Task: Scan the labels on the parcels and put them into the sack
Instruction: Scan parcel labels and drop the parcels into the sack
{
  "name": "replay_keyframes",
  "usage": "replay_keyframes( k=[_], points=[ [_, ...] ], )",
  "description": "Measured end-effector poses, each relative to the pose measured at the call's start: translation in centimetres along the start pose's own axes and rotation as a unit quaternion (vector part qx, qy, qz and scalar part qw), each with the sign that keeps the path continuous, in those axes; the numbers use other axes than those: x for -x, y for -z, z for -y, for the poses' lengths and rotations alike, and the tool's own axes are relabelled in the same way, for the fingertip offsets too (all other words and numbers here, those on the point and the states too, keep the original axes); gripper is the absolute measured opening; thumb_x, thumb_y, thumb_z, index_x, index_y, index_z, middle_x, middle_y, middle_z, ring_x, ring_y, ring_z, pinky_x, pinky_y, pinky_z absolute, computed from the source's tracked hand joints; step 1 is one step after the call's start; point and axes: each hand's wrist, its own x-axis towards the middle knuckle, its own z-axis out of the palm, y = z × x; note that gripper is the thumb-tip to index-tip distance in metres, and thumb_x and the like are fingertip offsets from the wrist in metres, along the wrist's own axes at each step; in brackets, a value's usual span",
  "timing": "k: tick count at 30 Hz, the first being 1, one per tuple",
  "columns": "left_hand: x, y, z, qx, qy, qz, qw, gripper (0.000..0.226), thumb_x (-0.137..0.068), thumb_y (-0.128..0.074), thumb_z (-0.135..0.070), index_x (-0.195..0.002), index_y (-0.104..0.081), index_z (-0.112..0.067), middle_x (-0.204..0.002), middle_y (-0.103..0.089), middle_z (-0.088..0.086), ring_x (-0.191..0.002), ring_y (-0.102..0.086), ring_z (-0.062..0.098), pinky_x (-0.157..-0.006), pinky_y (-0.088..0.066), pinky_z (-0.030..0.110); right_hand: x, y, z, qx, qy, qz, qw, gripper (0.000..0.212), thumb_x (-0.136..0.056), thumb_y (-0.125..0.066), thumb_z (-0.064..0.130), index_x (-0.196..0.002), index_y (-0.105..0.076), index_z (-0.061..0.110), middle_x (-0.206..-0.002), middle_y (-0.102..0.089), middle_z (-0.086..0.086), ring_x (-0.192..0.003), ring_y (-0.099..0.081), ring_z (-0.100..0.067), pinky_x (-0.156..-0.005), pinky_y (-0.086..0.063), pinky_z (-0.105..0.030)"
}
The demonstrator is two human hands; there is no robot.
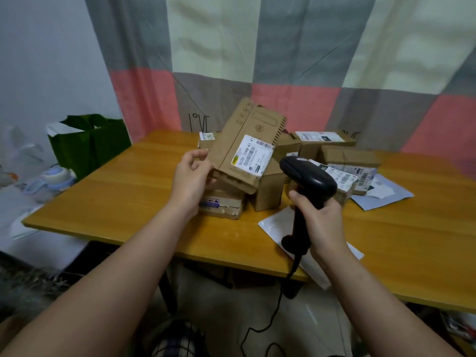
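My left hand [192,173] holds a flat brown cardboard parcel [239,135] by its lower left edge, tilted up above the pile, its white label [253,154] facing me. My right hand [322,222] grips the handle of a black barcode scanner [309,176], whose head sits just right of the label. Several more cardboard parcels [347,157] with labels lie in a heap on the wooden table [123,202]. A green sack [90,143] stands open off the table's left edge.
A white envelope [277,222] lies under the scanner and a pale blue mailer [383,194] lies right of the pile. The scanner's black cable [273,313] hangs to the floor. A checked curtain [257,60] hangs behind. Bottles and bags [51,179] crowd the left.
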Motion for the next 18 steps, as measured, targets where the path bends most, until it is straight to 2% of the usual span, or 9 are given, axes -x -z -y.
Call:
replay_keyframes(
  k=[2,4,7,10,12,13,15,16,18],
  points=[
    [0.4,2.1,-0.1,-0.035,-0.055,-0.011,0.998,0.024,-0.089,-0.053,-0.002,-0.094,-0.059,-0.024,-0.074,-0.066,-0.008,-0.072,-0.062,0.011,-0.068,-0.052,0.03,0.1,0.0,0.4,-0.002,0.031,0.01,0.999,0.046,-0.081,-0.076,0.02,-0.123,-0.06,0.015,-0.115,-0.065,-0.008,-0.112,-0.06,-0.018,-0.099,-0.049,-0.041],
    [1.0,4.0,0.1,-0.055,-0.097,-0.023,0.993,0.029,-0.087,-0.05,0.004,-0.09,-0.06,-0.024,-0.083,-0.063,-0.003,-0.077,-0.058,0.012,-0.072,-0.05,0.034,0.5,-0.1,0.5,0.002,0.044,0.036,0.998,0.057,-0.077,-0.077,0.024,-0.129,-0.056,0.015,-0.123,-0.061,-0.005,-0.115,-0.058,-0.014,-0.097,-0.048,-0.033],
    [2.8,5.9,1.0,-0.07,-0.127,-0.025,0.989,0.035,-0.086,-0.048,0.009,-0.089,-0.057,-0.025,-0.071,-0.06,-0.016,-0.061,-0.052,-0.005,-0.058,-0.045,0.013,1.5,-0.9,-0.4,0.051,0.036,0.105,0.993,0.057,-0.074,-0.079,0.029,-0.127,-0.058,0.02,-0.12,-0.064,0.004,-0.111,-0.058,-0.004,-0.091,-0.048,-0.021],
    [4.3,7.0,2.4,-0.082,-0.101,-0.011,0.991,0.03,-0.094,-0.046,0.002,-0.1,-0.051,-0.026,-0.077,-0.054,-0.008,-0.064,-0.049,-0.002,-0.062,-0.043,0.016,3.1,-2.2,-1.9,0.107,0.027,0.155,0.982,0.044,-0.078,-0.078,0.026,-0.119,-0.063,0.027,-0.112,-0.065,0.015,-0.104,-0.058,0.006,-0.079,-0.044,-0.008],
    [4.9,7.3,3.2,-0.016,-0.028,-0.012,0.999,0.022,-0.099,-0.044,-0.006,-0.114,-0.047,-0.023,-0.086,-0.057,-0.002,-0.072,-0.058,0.003,-0.068,-0.05,0.02,3.8,-3.0,-2.9,0.115,0.013,0.151,0.982,0.046,-0.079,-0.078,0.026,-0.122,-0.062,0.025,-0.114,-0.065,0.012,-0.108,-0.058,-0.001,-0.082,-0.044,-0.013],
    [5.2,7.3,3.4,0.07,0.031,-0.027,0.997,0.025,-0.1,-0.044,-0.007,-0.122,-0.045,-0.02,-0.09,-0.06,0.001,-0.076,-0.062,0.007,-0.07,-0.054,0.023,4.0,-3.4,-3.3,0.117,0.006,0.14,0.983,0.049,-0.08,-0.077,0.026,-0.125,-0.06,0.024,-0.118,-0.064,0.009,-0.11,-0.057,-0.005,-0.086,-0.044,-0.018],
    [5.5,7.1,3.6,0.238,0.118,-0.062,0.962,0.034,-0.098,-0.044,-0.002,-0.132,-0.043,-0.01,-0.098,-0.063,0.011,-0.082,-0.066,0.015,-0.074,-0.057,0.025,4.5,-4.1,-3.9,0.124,-0.008,0.109,0.986,0.053,-0.081,-0.076,0.027,-0.13,-0.055,0.023,-0.123,-0.061,0.005,-0.114,-0.054,-0.011,-0.092,-0.043,-0.027],
    [5.6,7.0,3.7,0.259,0.133,-0.074,0.954,0.038,-0.096,-0.045,0.001,-0.134,-0.042,-0.004,-0.099,-0.063,0.013,-0.082,-0.067,0.016,-0.073,-0.057,0.025,4.7,-4.4,-4.2,0.123,-0.013,0.093,0.988,0.053,-0.082,-0.075,0.028,-0.13,-0.054,0.023,-0.124,-0.06,0.004,-0.115,-0.054,-0.013,-0.094,-0.043,-0.029],
    [5.8,6.8,4.0,0.232,0.136,-0.066,0.961,0.041,-0.092,-0.047,0.005,-0.133,-0.041,0.007,-0.093,-0.064,0.013,-0.075,-0.069,0.016,-0.068,-0.058,0.026,5.1,-4.9,-4.5,0.117,-0.017,0.063,0.991,0.051,-0.083,-0.074,0.028,-0.129,-0.054,0.023,-0.123,-0.06,0.003,-0.115,-0.054,-0.014,-0.096,-0.044,-0.032]
  ],
)
